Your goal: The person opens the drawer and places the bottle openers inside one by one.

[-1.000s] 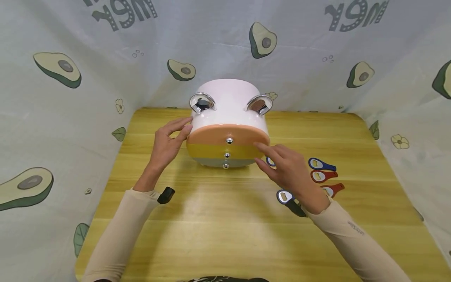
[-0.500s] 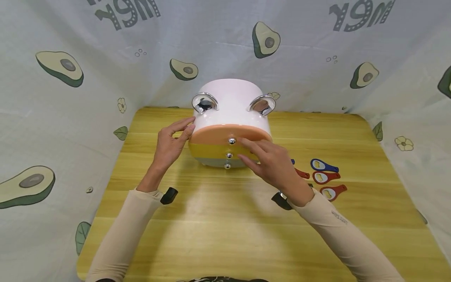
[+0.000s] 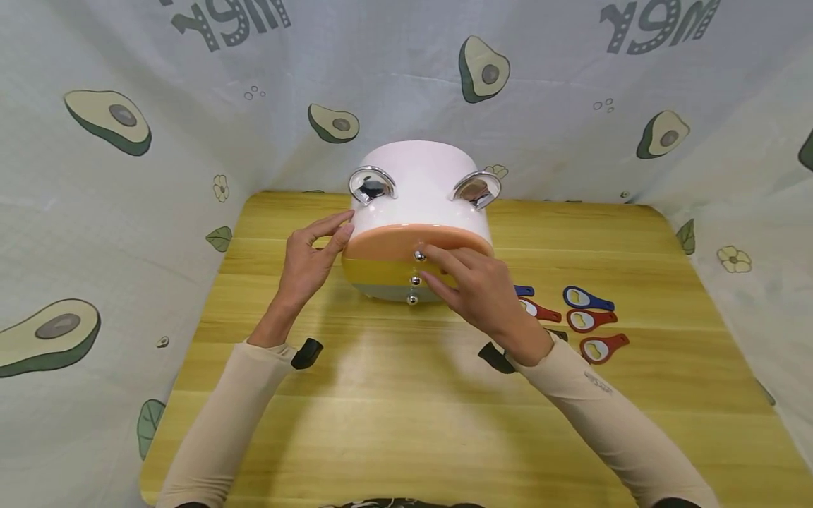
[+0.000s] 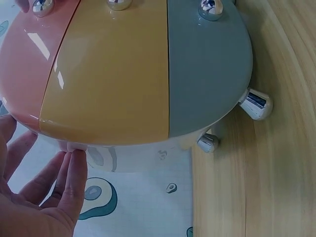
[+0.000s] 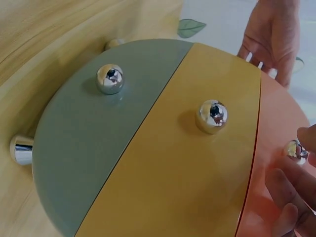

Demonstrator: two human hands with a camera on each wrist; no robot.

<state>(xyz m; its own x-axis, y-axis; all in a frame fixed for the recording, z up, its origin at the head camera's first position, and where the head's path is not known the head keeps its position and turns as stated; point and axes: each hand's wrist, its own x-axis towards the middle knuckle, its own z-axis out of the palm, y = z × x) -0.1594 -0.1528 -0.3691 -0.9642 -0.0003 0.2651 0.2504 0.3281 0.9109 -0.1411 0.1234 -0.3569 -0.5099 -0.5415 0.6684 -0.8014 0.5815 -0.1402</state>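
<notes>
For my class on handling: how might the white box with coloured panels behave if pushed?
The white box looks stiff, smoothly curved without visible dents. Its gloss suggests slippery sides. Standing on small metallic feet, it might slide or tip.

We find the head view bright and evenly lit, with pale glare and soft shadows across the wooden surface (image 3: 419, 430). Our wrist views look dimmer, white reflections streaking the glossy drawer fronts (image 4: 108, 79) at left
</notes>
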